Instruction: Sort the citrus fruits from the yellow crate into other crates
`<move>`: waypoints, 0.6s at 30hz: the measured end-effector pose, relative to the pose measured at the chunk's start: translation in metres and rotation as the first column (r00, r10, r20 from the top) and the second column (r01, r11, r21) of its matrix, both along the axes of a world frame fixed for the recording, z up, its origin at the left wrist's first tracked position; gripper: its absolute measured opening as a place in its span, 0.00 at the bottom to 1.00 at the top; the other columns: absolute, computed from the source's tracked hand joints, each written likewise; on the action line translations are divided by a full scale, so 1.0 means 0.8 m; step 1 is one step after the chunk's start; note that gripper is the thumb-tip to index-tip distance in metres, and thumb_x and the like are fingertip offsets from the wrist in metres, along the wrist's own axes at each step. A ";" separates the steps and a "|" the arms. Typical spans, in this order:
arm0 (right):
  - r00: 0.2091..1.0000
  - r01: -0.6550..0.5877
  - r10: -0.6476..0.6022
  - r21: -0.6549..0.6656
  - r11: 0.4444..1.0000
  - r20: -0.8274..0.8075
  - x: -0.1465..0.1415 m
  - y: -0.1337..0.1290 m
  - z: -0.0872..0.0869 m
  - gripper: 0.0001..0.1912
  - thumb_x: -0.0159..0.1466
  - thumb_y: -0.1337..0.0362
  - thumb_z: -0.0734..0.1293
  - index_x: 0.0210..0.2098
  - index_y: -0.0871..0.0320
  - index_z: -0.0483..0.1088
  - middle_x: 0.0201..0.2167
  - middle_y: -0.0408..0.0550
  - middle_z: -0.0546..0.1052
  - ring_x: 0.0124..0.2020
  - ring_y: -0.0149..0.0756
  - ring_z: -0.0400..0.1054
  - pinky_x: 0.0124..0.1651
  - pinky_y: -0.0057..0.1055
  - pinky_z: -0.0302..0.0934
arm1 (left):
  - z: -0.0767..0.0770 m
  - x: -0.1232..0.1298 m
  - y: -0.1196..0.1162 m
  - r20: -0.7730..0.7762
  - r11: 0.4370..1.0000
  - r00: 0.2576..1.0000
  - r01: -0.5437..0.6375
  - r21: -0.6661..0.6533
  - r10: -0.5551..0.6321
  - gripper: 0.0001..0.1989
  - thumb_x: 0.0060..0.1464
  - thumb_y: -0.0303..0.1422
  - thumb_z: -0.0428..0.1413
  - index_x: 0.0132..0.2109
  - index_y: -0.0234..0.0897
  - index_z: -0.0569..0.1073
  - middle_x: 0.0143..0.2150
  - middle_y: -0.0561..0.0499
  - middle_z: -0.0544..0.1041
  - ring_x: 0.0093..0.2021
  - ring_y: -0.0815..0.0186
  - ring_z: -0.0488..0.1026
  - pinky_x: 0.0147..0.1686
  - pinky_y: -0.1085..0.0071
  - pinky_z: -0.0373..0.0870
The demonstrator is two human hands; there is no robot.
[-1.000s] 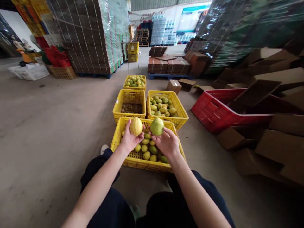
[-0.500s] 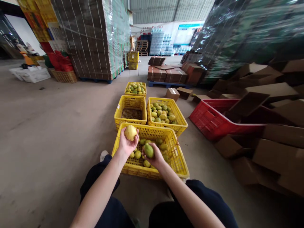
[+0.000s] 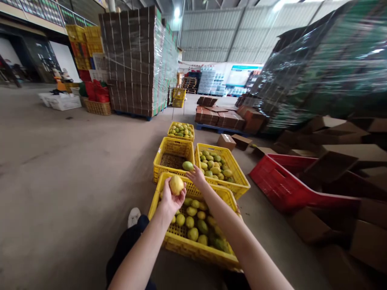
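My left hand (image 3: 173,198) is closed around a yellow papaya (image 3: 176,185), held above the near yellow crate (image 3: 205,249). Several green and yellow papayas (image 3: 193,233) lie inside that crate. Stretched forward, my right hand (image 3: 197,177) has its fingers extended and apart. Just past its fingertips is a green papaya (image 3: 188,166), over the near edge of a yellow crate (image 3: 157,171) whose visible bottom is bare. Whether the fingertips still touch this fruit is hard to see.
A yellow crate of papayas (image 3: 242,189) stands at right, and a smaller filled crate (image 3: 181,138) farther back. To the right are a red crate (image 3: 272,189) and loose cardboard boxes (image 3: 320,225). Wrapped pallet stacks (image 3: 130,64) rise behind.
My right hand has moved forward from the near crate and opened, with the green papaya now beyond its fingers. The left hand still holds the yellow papaya. The view has tilted up.
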State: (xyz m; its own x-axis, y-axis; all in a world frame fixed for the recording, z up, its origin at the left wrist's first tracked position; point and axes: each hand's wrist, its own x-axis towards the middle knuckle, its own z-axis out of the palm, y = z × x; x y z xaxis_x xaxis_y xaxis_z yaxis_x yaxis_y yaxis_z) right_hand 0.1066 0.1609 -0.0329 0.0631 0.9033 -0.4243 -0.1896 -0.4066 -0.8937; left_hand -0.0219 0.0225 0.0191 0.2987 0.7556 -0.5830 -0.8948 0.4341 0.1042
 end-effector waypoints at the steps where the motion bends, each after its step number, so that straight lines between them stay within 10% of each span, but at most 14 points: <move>1: 0.999 0.028 -0.028 0.000 1.000 0.028 0.000 0.009 0.006 0.19 0.69 0.57 0.63 0.56 0.59 0.65 0.52 0.52 0.71 0.46 0.38 0.71 0.46 0.40 0.70 | 0.000 0.000 0.001 -0.007 1.000 1.000 -0.007 0.000 0.007 0.23 0.62 0.46 0.49 0.45 0.26 0.72 0.27 0.45 0.76 0.20 0.70 0.70 0.15 0.80 0.67; 11: 0.894 -0.209 0.183 0.018 0.978 0.409 0.037 -0.097 -0.019 0.09 0.64 0.71 0.61 0.38 0.64 0.74 0.35 0.50 0.79 0.31 0.31 0.74 0.35 0.27 0.68 | -0.008 0.012 -0.005 -0.064 0.999 0.997 0.032 0.017 -0.030 0.23 0.63 0.46 0.47 0.44 0.27 0.72 0.26 0.46 0.76 0.17 0.71 0.69 0.13 0.81 0.65; 18: 0.536 -0.533 0.320 0.019 0.846 0.782 0.066 -0.163 -0.004 0.09 0.61 0.68 0.64 0.36 0.61 0.76 0.37 0.52 0.81 0.44 0.41 0.75 0.48 0.33 0.66 | -0.047 0.041 0.002 -0.290 0.997 0.954 0.082 -0.003 -0.080 0.21 0.64 0.44 0.47 0.42 0.29 0.72 0.25 0.47 0.76 0.17 0.71 0.70 0.13 0.81 0.66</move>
